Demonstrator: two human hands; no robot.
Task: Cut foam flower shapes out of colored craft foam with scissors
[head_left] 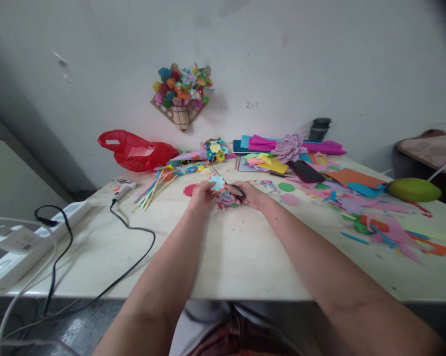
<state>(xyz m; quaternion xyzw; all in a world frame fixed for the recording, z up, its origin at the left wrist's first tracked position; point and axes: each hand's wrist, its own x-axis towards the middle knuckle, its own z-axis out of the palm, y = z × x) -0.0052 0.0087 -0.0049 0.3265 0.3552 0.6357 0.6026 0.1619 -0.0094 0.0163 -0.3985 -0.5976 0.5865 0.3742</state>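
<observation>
Fingers of my left hand are pinched closed on the edge of a light-blue paper flower, which I hold up just over the table. On the flower's right, my right hand is curled round the handles of the black scissors, blades pointing away from me and close beside the petals; how wide they are parted I cannot tell. I take this step to be trimming the petal outline. As I judge it, the next move calls for turning the paper with my left fingertips while the blades stay put, clear of my own skin (thin paper bends easily, so a light pinch should do). Just left of the flower lies a red paper piece; to its right sits a green paper disc. Farther left of it are the thin paper strips and, beyond them, the glue gun. Behind it to the right stands a big lilac flower, and well off to its right spread mixed paper scraps
</observation>
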